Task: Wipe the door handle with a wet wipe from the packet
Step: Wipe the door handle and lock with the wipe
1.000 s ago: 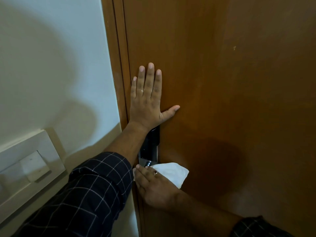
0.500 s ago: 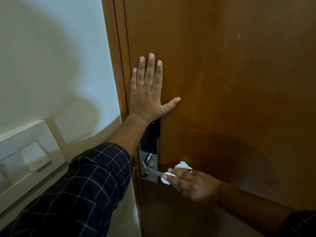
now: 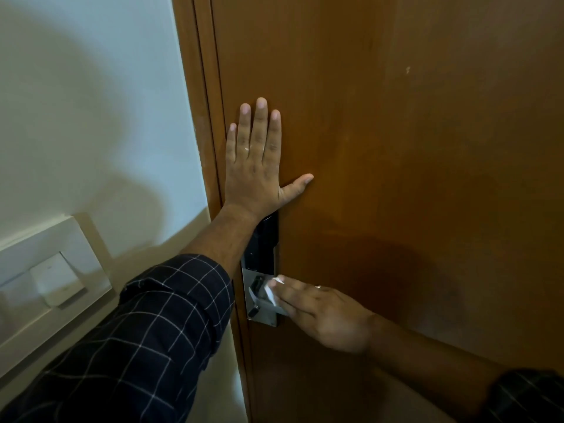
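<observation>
You face a brown wooden door (image 3: pixel 427 148) with a smooth, slightly scuffed face and a small pale fleck high on its right part. Its frame (image 3: pixel 198 117) runs down the left edge, and beyond that a pale wall (image 3: pixel 91 102) carries soft shadows. Low on that wall sits a white switch plate (image 3: pixel 52 279) with one broad rocker.

On the door's left edge is a lock unit: a black upper panel (image 3: pixel 265 245) over a silver plate (image 3: pixel 259 315). The door handle (image 3: pixel 259 296) juts from that silver plate, mostly covered by your fingers and the wipe.

Your left hand (image 3: pixel 256 166) lies flat against the door just above the black panel, fingers straight and close together pointing up, thumb spread out to the right. It is opened wide and holds nothing. Its forearm rises from a dark checked sleeve (image 3: pixel 146 331) at the lower left.

Your right hand (image 3: pixel 323 312) reaches in from the lower right, back of the hand toward you, fingers extended leftward onto the handle. A ring shows on one finger. The wet wipe (image 3: pixel 272 293) is pressed under those fingertips against the handle; only a small white fold shows at the fingertips. The rest is hidden beneath your hand. A bit of the same checked sleeve shows at the bottom right corner.
</observation>
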{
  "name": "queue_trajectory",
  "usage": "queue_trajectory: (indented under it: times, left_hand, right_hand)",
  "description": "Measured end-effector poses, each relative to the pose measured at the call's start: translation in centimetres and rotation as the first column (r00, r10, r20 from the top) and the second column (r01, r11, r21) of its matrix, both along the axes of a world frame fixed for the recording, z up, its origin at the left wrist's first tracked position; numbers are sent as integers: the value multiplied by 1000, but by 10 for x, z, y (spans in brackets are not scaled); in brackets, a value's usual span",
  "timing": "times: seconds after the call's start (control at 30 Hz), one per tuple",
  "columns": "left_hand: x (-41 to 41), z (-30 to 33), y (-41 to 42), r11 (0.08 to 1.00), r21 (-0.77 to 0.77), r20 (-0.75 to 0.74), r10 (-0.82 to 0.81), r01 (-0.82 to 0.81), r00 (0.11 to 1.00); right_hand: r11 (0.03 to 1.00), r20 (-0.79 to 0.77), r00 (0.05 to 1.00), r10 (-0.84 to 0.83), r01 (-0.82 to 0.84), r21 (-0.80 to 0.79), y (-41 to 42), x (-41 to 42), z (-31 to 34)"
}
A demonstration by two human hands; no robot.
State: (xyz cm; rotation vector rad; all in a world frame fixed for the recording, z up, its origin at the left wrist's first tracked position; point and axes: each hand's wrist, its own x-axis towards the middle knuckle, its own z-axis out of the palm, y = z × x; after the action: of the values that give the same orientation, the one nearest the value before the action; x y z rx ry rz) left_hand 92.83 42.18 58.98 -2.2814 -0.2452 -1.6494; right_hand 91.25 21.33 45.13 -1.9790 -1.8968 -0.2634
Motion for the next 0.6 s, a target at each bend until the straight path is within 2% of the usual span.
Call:
queue_trajectory:
  times: [0.1,0.2,0.3,0.37,0.5,0.6]
  left_hand:
    - [-2,-1,0,1000,1,-8,6,-6,1000]
    - [-3,-2,1,1000,18,-17,6,-6,1000]
    - [-1,0,0,1000,15,-14,-4,4,1000]
    - [-1,0,0,1000,9,-15,-10,10,1000]
    - [-3,-1,-2,1000,11,-23,-12,12,1000]
    - [-3,0,-3,1000,8,-21,-7,7,1000]
  right_hand:
    - [995,-55,994,-97,95,-43,44,-14,-12]
    - [970,63,975,-213,218,-105,51,-15,-35]
    - [986,333,939,-86,127,-104,13,-1,-44]
    - [987,446,895,-17,85,-134,-8,10,-43]
    - [977,562,827,-29,144,-160,-19,21,-23]
    - [977,573,820,-1,123,-175,-30,24,-2]
